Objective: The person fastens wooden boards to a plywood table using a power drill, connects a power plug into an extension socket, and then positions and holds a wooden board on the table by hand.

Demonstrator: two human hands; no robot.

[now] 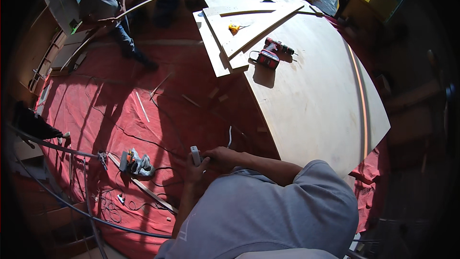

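Note:
My left hand (192, 171) is closed around a small white rectangular block (195, 152), which stands up out of my fist. Close beside it, my right hand (223, 157) is curled shut, and whatever lies in its fingers is hidden. A white cord (230, 136) rises just beyond the right hand; where it leads cannot be seen. Both hands are in front of my body, over the red sheet (163, 129) on the floor and left of the big pale wooden panel (311, 91).
On the panel lie a red-and-black cordless drill (267, 57), a yellow tape measure (233, 28) and several boards (263, 31). A grey-and-orange power tool (136, 163), cables and wood strips (143, 107) litter the floor. Metal tubes (129, 230) curve at lower left. Far left, another person (108, 5) holds a long strip.

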